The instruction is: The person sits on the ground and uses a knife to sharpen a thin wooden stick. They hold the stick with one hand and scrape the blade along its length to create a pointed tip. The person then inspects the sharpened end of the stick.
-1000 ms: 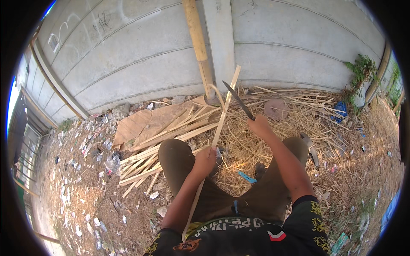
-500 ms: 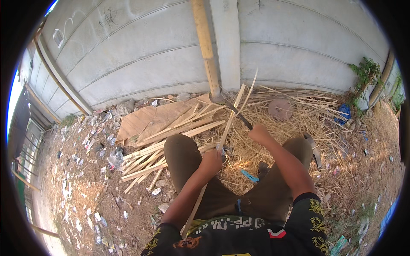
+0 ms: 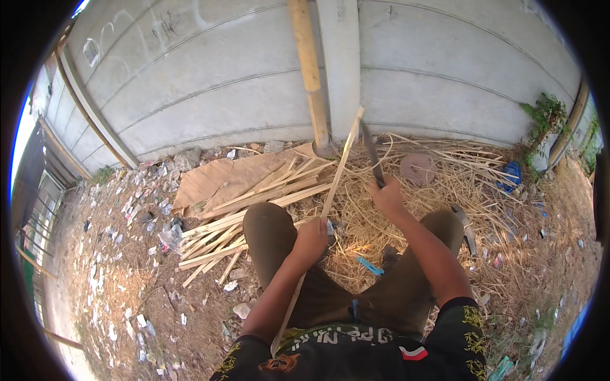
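A long pale bamboo strip [image 3: 330,197] slants upward, a dark knife blade [image 3: 372,155] against its tip.

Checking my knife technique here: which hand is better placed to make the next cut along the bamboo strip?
Right. The right hand grips the knife, its blade beside the bamboo strip; the left hand only steadies that strip.

Bright daylight here, soft short shadows under the legs, picture sharp throughout; fisheye bends the wall [image 3: 210,95], black vignette rings everything.
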{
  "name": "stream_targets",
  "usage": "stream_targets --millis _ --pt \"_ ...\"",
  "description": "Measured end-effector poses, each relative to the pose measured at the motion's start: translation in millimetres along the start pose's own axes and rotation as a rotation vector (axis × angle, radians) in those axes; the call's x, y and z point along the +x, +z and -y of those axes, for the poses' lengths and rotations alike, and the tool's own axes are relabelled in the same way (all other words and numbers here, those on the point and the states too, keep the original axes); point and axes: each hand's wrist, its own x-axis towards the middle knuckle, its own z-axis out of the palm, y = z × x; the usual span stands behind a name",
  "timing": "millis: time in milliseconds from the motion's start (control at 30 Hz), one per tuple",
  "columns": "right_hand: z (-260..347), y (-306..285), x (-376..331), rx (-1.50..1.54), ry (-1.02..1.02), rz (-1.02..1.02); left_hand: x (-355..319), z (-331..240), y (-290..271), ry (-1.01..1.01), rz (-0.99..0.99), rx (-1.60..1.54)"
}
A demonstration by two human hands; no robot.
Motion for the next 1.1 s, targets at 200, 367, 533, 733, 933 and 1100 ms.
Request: stream_targets --millis 200,367,533,733,933,1100 --pt "-21.5 -2.9 6.7 -0.227 0.046 0.029 -4.9 1.3 -2.6 -0.006 0.009 0.056" --pt "12.0 1.1 -16.4 0.41 -0.045 -0.267 1.8 5.8 -5.8 -0.039 -0.075 0.024" --pt "26.4 -2.4 -47.6 0.03 -0.879 -0.255 5.4 5.8 -2.5 -0.087 -0.009 0.061" --pt "19.2 30.5 -65.1 -0.339 -1.018 0.023 7.5 18.2 4.3 0.178 -0.108 0.042" --pt "0.7 38.9 -45.3 -0.455 -0.874 0.044 3.0 8.3 -1.7 -0.033 -0.079 -0.037" --pt "11.5 35.8 -31.1 -0.572 -0.844 0.021 -3.2 15.4 -0.3 0.293 -0.24 -0.096"
